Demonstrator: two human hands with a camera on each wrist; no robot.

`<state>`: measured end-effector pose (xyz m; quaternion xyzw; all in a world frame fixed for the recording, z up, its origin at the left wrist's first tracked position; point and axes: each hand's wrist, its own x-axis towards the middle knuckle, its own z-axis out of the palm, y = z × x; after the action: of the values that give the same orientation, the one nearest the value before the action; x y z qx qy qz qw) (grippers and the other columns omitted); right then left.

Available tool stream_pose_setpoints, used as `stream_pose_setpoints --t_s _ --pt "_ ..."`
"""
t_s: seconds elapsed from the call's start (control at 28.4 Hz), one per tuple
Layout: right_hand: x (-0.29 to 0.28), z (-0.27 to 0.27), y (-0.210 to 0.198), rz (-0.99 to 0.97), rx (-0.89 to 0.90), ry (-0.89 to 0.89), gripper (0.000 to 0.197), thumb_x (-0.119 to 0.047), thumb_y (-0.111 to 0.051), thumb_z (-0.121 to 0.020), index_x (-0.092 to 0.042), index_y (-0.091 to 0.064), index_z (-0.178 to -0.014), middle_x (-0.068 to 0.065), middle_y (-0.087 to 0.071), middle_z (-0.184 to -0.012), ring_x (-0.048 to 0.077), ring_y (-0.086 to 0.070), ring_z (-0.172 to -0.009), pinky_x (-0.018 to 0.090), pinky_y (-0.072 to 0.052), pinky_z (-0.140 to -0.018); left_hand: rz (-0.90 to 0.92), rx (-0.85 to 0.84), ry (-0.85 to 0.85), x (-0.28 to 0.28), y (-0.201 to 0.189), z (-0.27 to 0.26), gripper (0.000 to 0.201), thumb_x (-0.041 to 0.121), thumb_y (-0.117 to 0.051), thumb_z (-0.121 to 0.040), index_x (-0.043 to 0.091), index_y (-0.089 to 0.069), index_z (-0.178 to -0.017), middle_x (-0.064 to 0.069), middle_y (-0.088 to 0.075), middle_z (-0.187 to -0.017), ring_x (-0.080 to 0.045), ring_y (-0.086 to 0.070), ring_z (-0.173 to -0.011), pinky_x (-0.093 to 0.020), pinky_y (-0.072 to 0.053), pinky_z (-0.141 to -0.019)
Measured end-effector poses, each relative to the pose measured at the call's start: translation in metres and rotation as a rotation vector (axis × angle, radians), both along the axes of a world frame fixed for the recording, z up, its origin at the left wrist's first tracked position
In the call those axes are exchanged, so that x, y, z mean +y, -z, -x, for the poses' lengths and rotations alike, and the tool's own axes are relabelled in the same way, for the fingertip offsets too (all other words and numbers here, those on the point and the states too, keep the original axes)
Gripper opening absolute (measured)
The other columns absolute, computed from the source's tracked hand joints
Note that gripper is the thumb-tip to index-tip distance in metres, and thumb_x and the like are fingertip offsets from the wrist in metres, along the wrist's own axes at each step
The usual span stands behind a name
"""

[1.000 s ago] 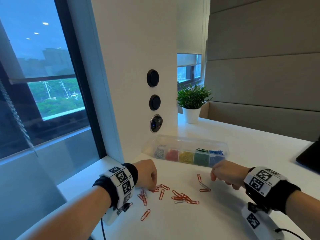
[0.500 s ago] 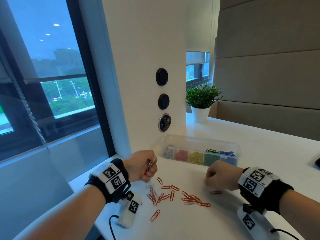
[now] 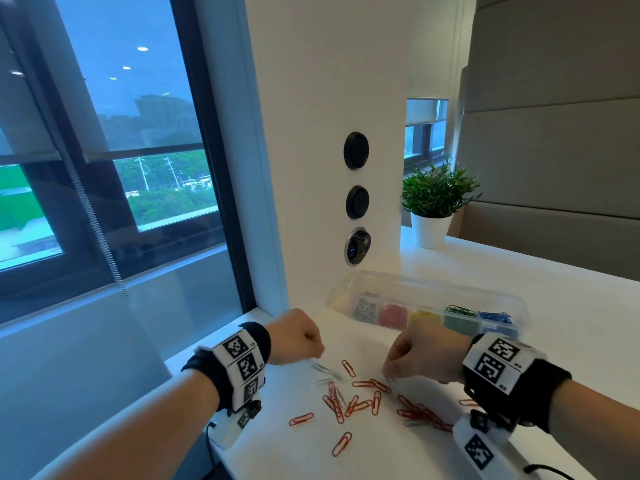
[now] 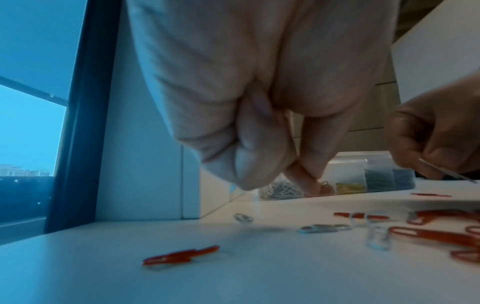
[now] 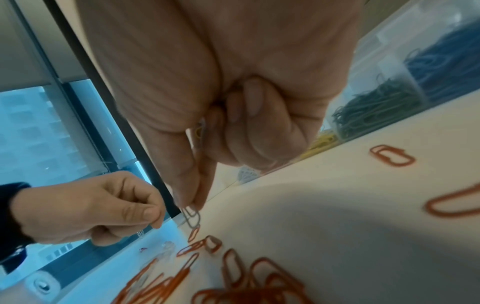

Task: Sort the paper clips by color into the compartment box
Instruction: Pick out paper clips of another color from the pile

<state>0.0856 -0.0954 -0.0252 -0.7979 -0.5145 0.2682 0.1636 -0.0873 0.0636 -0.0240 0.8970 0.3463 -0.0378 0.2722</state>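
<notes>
Sorting in progress, picking stage. My right hand pinches a silver paper clip between thumb and forefinger, just above the counter; the other fingers are curled into the palm. My left hand hovers low over the left edge of the scatter, fingers curled with thumb and forefinger tips together; whether anything lies between them I cannot tell. A few loose silver clips lie beneath it, blurred. The orange paper clips lie spread on the counter between and in front of both hands, several overlapping. The compartment box, clear, lid open, stands beyond the scatter against the white pillar; from left to right it holds silver, red, yellow, green and blue clips. Most colours appear already sorted; orange and silver remain. Next move, as I judge it: carry the silver clip to the leftmost compartment and release it there, lifting it clear of neighbouring clips so none hooks on.
</notes>
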Motion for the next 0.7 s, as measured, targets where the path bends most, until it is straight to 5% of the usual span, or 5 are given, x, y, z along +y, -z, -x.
stream_pose_setpoints --t_s 0.14,0.32,0.39,0.46,0.7 --pt "0.006 0.001 0.006 -0.012 -0.071 -0.044 0.017 -0.035 -0.074 -0.083 -0.023 -0.077 -0.094 -0.016 -0.068 -0.077 0.004 -0.062 -0.078 0.014 -0.047 -0.066 -0.109 0.041 0.113 0.004 0.003 0.004 0.019 0.017 -0.051 -0.097 0.012 -0.068 -0.106 0.005 -0.057 -0.091 -0.006 -0.05 -0.074 -0.012 -0.039 -0.062" --pt "0.009 0.003 0.009 -0.019 -0.063 -0.055 0.011 -0.035 -0.073 -0.084 -0.025 -0.076 -0.088 -0.016 -0.068 -0.078 0.004 -0.063 -0.082 0.017 -0.047 -0.072 0.405 -0.187 -0.112 0.01 0.003 0.012 0.025 0.002 -0.044 -0.094 0.017 -0.061 -0.105 -0.001 -0.042 -0.067 -0.012 -0.038 -0.054 -0.022 -0.036 -0.053" --pt "0.008 0.004 0.008 -0.022 -0.067 -0.049 0.011 -0.035 -0.072 -0.085 -0.025 -0.076 -0.088 -0.016 -0.068 -0.078 0.003 -0.063 -0.082 0.016 -0.048 -0.073 0.443 -0.24 -0.111 0.008 0.004 0.011 0.024 0.001 -0.048 -0.093 0.017 -0.06 -0.106 -0.002 -0.049 -0.065 -0.012 -0.047 -0.058 -0.027 -0.047 -0.063" --pt "0.006 0.003 0.008 -0.021 -0.07 -0.045 0.01 -0.034 -0.072 -0.085 -0.025 -0.076 -0.089 -0.016 -0.067 -0.077 0.002 -0.063 -0.08 0.014 -0.046 -0.069 0.345 -0.205 -0.017 0.004 0.004 0.009 0.022 0.003 -0.055 -0.092 0.018 -0.06 -0.107 -0.001 -0.058 -0.072 -0.011 -0.055 -0.07 -0.028 -0.05 -0.075" --pt "0.003 0.003 0.0 0.0 -0.006 0.027 0.011 -0.033 -0.07 -0.087 -0.023 -0.074 -0.087 -0.013 -0.06 -0.066 0.002 -0.049 -0.053 0.011 -0.037 -0.042 0.108 -0.145 -0.06 0.005 -0.004 0.009 0.028 0.0 -0.039 -0.097 0.012 -0.063 -0.094 0.003 -0.058 -0.075 -0.007 -0.051 -0.061 -0.013 -0.046 -0.051"
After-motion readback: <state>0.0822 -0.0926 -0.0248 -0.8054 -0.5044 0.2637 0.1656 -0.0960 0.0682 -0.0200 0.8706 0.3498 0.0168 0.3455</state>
